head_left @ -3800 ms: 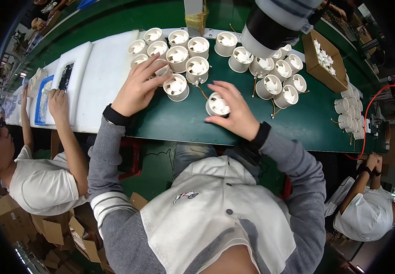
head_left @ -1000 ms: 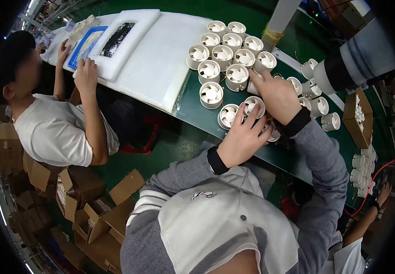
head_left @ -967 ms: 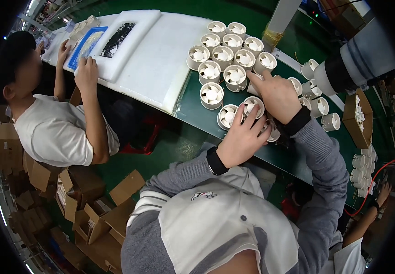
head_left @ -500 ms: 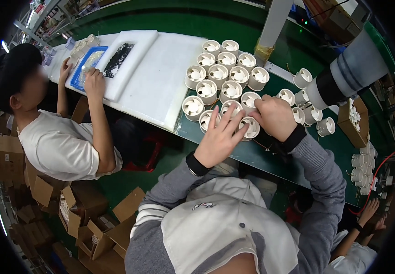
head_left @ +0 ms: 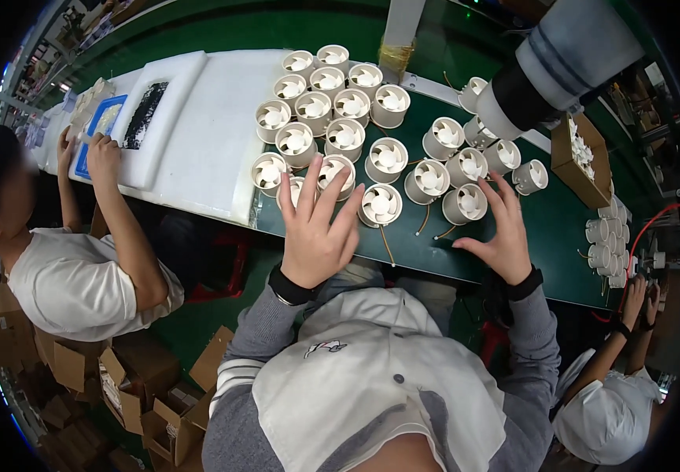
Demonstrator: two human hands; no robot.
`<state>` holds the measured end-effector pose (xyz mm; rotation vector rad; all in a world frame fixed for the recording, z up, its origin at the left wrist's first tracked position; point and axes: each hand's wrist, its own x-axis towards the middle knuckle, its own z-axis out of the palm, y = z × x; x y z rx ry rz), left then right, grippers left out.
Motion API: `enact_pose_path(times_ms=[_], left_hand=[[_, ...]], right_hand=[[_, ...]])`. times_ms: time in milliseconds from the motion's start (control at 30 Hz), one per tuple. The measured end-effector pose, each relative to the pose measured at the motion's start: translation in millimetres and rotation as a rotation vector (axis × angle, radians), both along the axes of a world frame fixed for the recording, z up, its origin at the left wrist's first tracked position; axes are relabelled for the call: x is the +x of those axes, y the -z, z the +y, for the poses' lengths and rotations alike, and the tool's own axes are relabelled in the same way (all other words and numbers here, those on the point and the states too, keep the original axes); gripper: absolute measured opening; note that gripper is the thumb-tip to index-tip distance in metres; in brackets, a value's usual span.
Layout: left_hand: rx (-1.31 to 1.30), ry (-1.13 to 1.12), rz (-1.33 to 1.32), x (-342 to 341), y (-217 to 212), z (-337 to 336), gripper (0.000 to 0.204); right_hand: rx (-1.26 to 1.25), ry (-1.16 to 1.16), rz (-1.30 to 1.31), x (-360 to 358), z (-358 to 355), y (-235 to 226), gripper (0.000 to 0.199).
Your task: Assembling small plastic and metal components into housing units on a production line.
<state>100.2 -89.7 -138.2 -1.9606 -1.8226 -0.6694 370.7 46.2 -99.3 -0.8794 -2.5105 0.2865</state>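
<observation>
Round white fan units (head_left: 387, 160), each with a bladed impeller in a cup-shaped housing, stand in a loose group on the green table. My left hand (head_left: 320, 236) is spread above the front-left units, its fingertips partly hiding one fan unit (head_left: 335, 176); whether they touch it I cannot tell. Just right of those fingers sits another fan unit (head_left: 380, 205) with a brown wire trailing to the table edge. My right hand (head_left: 506, 232) is open, thumb and fingers apart, beside the front-right fan unit (head_left: 464, 204). Nothing lies in either palm.
A large grey cylinder with a black band (head_left: 517, 94) leans over the back right. Beyond it stand a cardboard box of white parts (head_left: 582, 161) and stacked housings (head_left: 607, 244). White foam sheet (head_left: 222, 126) covers the left side, where a co-worker (head_left: 92, 275) handles a blue tray (head_left: 88, 153).
My right hand has moved away from the left group and opened out. More fan units now stand at centre right, with wires showing in front. The view has shifted right.
</observation>
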Motion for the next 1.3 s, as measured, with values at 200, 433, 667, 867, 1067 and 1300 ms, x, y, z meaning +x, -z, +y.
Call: enact_pose_path(times_ms=[200, 433, 667, 867, 1067, 1300], left_hand=[[-0.107, -0.063, -0.142, 28.1, -5.1, 17.6, 0.069], [-0.129, 0.028, -0.19, 12.2, 1.5, 13.0, 0.069], [0.09, 0.028, -0.315, -32.9, 1.7, -16.1, 0.064], [-0.091, -0.049, -0.439, -41.7, -28.0, -10.7, 0.074], [-0.213, -0.149, -0.165, -16.0, -9.4, -2.6, 0.086], [-0.182, -0.138, -0.1, -18.0, -10.1, -7.7, 0.076]], right_hand=[[-0.2, -0.106, 0.148, -26.8, 19.2, 30.4, 0.091], [-0.331, -0.214, 0.213, -63.6, 12.6, 34.6, 0.092], [-0.485, -0.202, 0.2, -68.0, 1.0, 22.8, 0.089], [-0.356, -0.248, 0.137, -61.3, -4.3, 29.3, 0.088], [-0.287, -0.281, 0.185, -77.3, 1.8, 29.8, 0.078], [-0.183, -0.148, 0.187, -34.6, 14.7, 18.6, 0.06]])
